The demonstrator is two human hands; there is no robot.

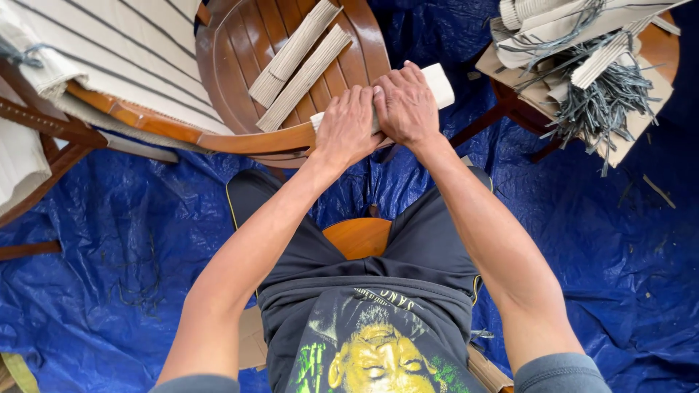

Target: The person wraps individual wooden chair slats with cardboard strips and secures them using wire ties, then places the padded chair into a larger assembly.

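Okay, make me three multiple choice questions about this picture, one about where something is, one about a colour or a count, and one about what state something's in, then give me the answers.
1. Where do the two loose woven strips lie?
A. on the round wooden seat
B. on the blue tarp
C. across the person's lap

2. What colour is the tarp on the floor?
A. green
B. blue
C. grey

3. How are the hands placed on the pale strip?
A. both hang clear of it
B. only one touches it
C. both press on it at the seat's front edge

Answers:
1 A, they lie side by side on the slats of the wooden seat.
2 B, crinkled blue sheeting covers the floor all round.
3 C, the left hand and right hand sit close together over the strip, fingers wrapped on it.
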